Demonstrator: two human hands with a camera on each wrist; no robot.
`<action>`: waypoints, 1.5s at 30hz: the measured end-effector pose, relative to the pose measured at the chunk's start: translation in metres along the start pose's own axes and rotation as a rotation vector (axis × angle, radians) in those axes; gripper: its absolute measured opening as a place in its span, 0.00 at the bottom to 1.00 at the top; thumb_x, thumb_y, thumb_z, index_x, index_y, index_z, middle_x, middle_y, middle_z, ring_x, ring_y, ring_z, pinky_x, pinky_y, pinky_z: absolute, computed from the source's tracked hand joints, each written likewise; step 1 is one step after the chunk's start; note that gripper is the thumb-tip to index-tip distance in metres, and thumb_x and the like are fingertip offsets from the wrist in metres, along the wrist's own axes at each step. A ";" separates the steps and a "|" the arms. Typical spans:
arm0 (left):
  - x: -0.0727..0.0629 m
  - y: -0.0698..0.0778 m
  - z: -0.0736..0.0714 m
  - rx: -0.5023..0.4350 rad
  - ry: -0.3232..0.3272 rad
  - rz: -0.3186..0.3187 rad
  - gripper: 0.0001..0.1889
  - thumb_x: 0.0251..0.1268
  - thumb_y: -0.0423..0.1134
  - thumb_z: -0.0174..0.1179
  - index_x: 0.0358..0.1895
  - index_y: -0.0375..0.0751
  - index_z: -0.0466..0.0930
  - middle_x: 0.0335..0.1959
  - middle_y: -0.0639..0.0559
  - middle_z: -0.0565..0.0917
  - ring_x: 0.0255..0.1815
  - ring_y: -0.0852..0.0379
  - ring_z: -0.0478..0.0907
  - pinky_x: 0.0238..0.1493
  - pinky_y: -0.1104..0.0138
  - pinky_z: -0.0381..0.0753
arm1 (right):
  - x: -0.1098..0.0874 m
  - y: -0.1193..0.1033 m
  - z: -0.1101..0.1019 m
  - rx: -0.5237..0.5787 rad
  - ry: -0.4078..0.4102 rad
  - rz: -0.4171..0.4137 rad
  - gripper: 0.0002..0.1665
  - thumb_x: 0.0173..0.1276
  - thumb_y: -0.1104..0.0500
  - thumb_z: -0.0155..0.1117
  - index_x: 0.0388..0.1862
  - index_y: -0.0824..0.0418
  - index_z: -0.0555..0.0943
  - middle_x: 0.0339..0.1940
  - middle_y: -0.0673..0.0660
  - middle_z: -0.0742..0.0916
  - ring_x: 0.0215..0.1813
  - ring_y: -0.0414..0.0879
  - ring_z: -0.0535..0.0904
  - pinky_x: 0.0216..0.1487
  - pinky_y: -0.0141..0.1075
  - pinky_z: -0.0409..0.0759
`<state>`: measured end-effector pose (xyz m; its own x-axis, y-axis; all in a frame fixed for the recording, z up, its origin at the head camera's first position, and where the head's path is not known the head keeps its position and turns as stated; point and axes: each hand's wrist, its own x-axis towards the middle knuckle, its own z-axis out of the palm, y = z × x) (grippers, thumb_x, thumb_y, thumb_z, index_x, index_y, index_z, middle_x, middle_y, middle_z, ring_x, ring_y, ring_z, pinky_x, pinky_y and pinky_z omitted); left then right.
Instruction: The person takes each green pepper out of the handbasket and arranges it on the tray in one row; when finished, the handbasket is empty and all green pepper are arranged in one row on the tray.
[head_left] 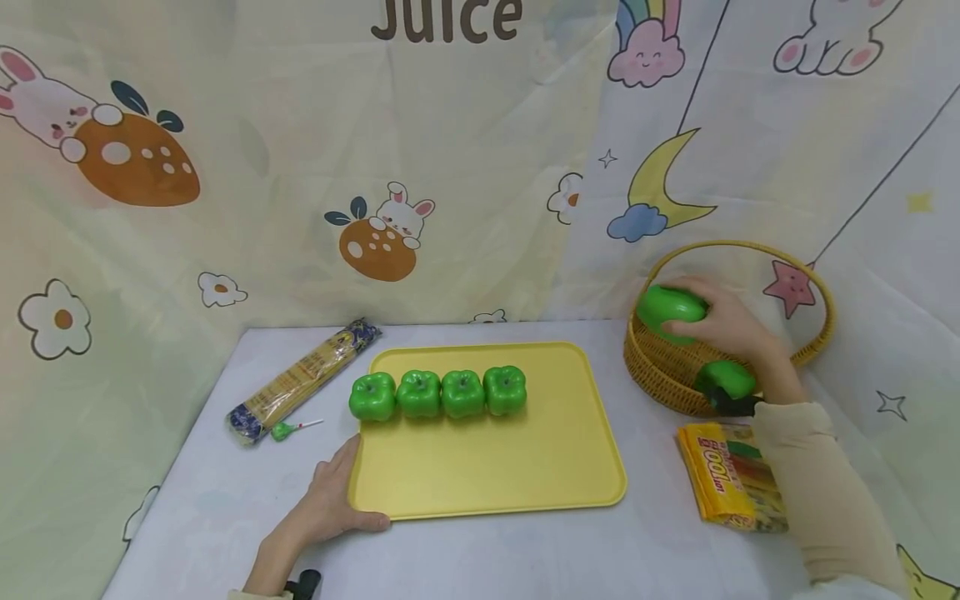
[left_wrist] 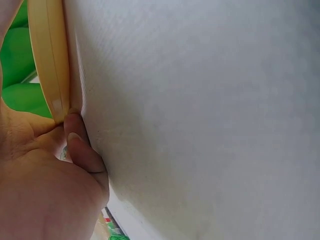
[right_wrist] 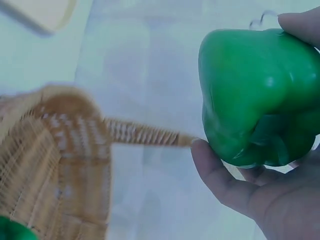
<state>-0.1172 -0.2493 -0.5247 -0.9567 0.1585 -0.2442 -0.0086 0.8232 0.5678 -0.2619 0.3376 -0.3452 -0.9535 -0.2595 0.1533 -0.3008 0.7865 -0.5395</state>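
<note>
A green bell pepper [right_wrist: 250, 95] is held in my right hand [head_left: 723, 321], thumb on one side and fingers on the other. In the head view this pepper is over the wicker basket [head_left: 648, 371], below its arched handle. Another green pepper [head_left: 726, 379] lies in the basket, partly behind the right wrist. At the front left corner of the yellow tray [head_left: 487, 467], my left hand [head_left: 330, 500] grips the rim, its thumb along the front edge and its fingers at the left side. Several green bell peppers [head_left: 462, 393] stand in a row on the tray's left part.
Left of the tray lie a long packet of spaghetti [head_left: 303, 379] and a green lollipop [head_left: 282, 431] on the white table [head_left: 450, 558]. A yellow food packet [head_left: 723, 479] is in front of the basket, partly under the right sleeve. A printed cloth [head_left: 480, 167] hangs behind.
</note>
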 end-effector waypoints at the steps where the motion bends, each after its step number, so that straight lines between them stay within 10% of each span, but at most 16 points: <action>1: 0.000 0.000 0.000 0.002 0.000 -0.004 0.80 0.25 0.72 0.78 0.83 0.44 0.37 0.83 0.40 0.51 0.75 0.41 0.60 0.70 0.42 0.63 | -0.001 -0.005 0.001 0.000 0.002 -0.013 0.40 0.63 0.53 0.74 0.73 0.51 0.70 0.71 0.60 0.73 0.56 0.51 0.69 0.49 0.47 0.71; 22: 0.000 0.001 0.002 0.027 -0.004 -0.020 0.79 0.25 0.73 0.78 0.83 0.45 0.38 0.82 0.43 0.54 0.62 0.50 0.64 0.60 0.55 0.68 | -0.004 -0.074 0.043 0.032 -0.070 -0.247 0.38 0.56 0.58 0.76 0.65 0.58 0.72 0.66 0.60 0.72 0.52 0.50 0.71 0.46 0.45 0.73; 45: 0.001 -0.003 0.002 0.014 0.021 0.018 0.80 0.25 0.74 0.77 0.83 0.45 0.38 0.82 0.41 0.54 0.70 0.45 0.63 0.66 0.48 0.66 | 0.003 -0.090 0.079 0.044 -0.175 -0.229 0.40 0.53 0.57 0.77 0.65 0.57 0.72 0.57 0.57 0.80 0.47 0.50 0.75 0.44 0.41 0.75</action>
<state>-0.1174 -0.2505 -0.5275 -0.9624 0.1624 -0.2176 0.0129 0.8279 0.5607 -0.2355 0.2215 -0.3615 -0.8418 -0.5233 0.1326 -0.5033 0.6719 -0.5434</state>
